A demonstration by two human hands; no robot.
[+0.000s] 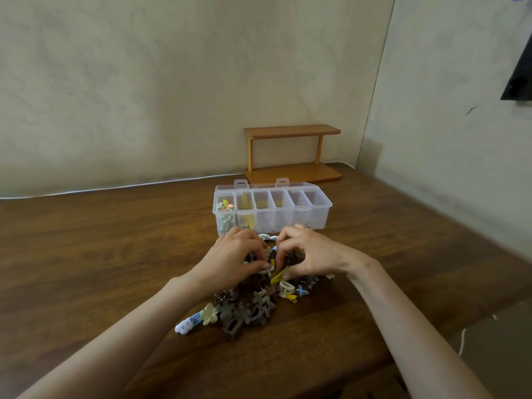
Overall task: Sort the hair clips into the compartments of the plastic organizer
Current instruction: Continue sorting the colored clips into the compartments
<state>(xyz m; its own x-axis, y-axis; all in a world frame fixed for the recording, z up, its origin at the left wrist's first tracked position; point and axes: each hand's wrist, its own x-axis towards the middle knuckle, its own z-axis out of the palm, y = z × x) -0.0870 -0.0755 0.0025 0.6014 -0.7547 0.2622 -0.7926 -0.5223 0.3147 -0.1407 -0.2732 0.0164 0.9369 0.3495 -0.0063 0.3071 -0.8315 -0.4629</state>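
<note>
A clear plastic organizer with several compartments stands open on the wooden table. Its leftmost compartment holds small mixed clips, and the second one holds yellow clips. A pile of hair clips in brown, green, cream and blue lies in front of it. My left hand is curled over the top of the pile, fingers among the clips. My right hand pinches a yellow clip between thumb and fingers at the pile's top. What the left fingers hold is hidden.
A small two-tier wooden shelf stands against the wall behind the organizer. A white cable runs along the table's back edge. The table's front right corner lies close to my right forearm.
</note>
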